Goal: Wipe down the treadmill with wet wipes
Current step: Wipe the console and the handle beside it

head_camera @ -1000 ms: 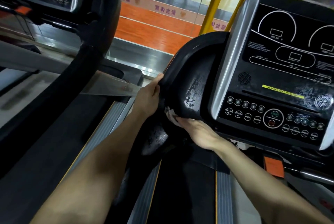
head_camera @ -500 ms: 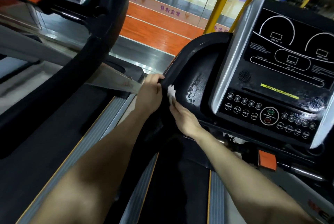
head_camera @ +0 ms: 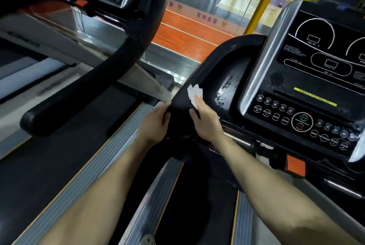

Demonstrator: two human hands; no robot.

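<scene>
- One wet wipe (head_camera: 195, 93), white and crumpled, lies on the inner face of the black side arm (head_camera: 199, 74) of the treadmill (head_camera: 195, 205), just left of the console (head_camera: 308, 90).
- The wipe's long axis follows the line of the hand on it. Its free end points up and away from the person, past the fingertips.
- The right hand (head_camera: 206, 121) lies flat on the arm. Its fingers (head_camera: 199, 104) are straight and pressed together on the near end of the wipe, and the thumb is spread to the left.
- The left hand (head_camera: 156, 124) grips the outer edge of the same side arm, with its fingers curled round the rim. It is near the right hand but not touching it.
- The side arm runs from the hands up and to the right, curving to meet the console. Wet streaks (head_camera: 225, 90) show on it between the wipe and the console.
- Two treadmills are in view. The second treadmill (head_camera: 79, 90) stands to the left with its own console at the top edge.
- Two yellow posts (head_camera: 260, 1) rise behind, above an orange floor (head_camera: 187, 35).
</scene>
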